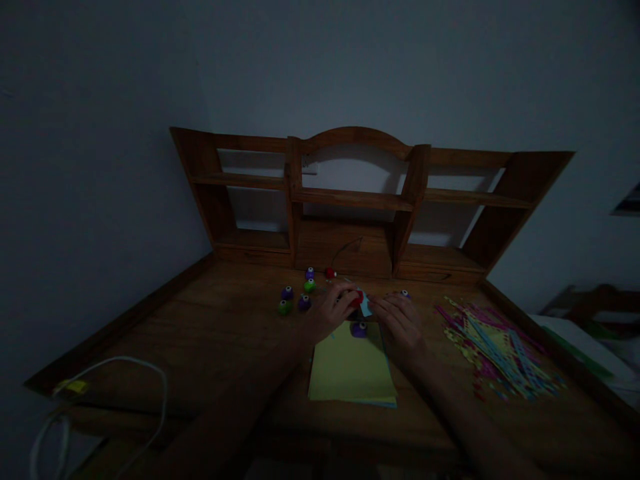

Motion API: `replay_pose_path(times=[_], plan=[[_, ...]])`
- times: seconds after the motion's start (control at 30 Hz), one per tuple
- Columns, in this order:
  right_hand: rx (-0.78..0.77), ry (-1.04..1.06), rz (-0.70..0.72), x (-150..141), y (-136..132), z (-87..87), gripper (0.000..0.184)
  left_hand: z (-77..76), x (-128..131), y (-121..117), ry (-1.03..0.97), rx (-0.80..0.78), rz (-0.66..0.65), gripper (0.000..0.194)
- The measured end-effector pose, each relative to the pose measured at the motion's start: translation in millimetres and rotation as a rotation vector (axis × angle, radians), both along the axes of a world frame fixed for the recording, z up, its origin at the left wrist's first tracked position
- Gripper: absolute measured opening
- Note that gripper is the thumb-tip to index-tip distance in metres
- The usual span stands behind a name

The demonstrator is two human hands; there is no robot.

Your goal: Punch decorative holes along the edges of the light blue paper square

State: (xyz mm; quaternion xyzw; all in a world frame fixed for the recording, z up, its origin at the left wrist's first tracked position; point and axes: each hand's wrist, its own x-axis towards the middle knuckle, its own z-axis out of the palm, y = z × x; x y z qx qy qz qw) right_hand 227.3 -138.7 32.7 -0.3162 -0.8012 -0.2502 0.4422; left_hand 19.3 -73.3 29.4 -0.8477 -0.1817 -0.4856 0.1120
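Yellow rectangular sheets of paper [353, 370] lie stacked on a brown wooden desk [225, 347], with a strip of blue showing under their near edge; the scene is dim. Just beyond the far edge of this yellow stack, a person's 2 bare hands meet. The left hand [334, 310], above the stack's far left corner, has its fingers curled around a small red object [357, 299], whose exact shape is hard to make out. Right of that object, also beyond the stack, is a small light-blue flat piece [365, 307]. The right hand [400, 321], at the stack's far right corner, has bent fingers at the edge of this piece; whether they pinch it I cannot tell.

On the far end of the stack sits a small round purple object with a white, dark-centred top [359, 330]. Beyond the stack and to its left stand 5 similar pieces: 3 purple ones [305, 303] and 2 bright green ones [285, 307]. Farther beyond the stack is a small red piece with a white spot [331, 273]. Another purple piece [405, 293] peeks out past the right hand. Well to the stack's right spreads a loose heap of thin pink, yellow and blue strips [500, 347]. Behind everything rises a brown wooden shelf unit [350, 200].
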Motion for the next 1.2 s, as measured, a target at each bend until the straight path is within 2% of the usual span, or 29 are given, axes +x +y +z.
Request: replay_pose_path(times=[0.27,0.6,0.97,1.2], plan=[[-0.006,-0.014,0.000,0.6,-1.1,0.3,0.044,0.0,1.5,1.2,-0.021,0.051,-0.010,0.030],[0.007,0.006,-0.034,2.6,0.8,-2.8,0.046,-4.6,1.1,2.1,0.001,0.109,0.049,0.038],[0.007,-0.001,-0.074,5.2,1.1,-3.8,0.046,-3.2,3.5,3.5,0.009,0.007,-0.062,0.036],[-0.003,0.003,-0.063,5.0,0.4,-3.3,0.045,-5.9,1.7,4.4,-0.021,-0.026,-0.035,0.030]])
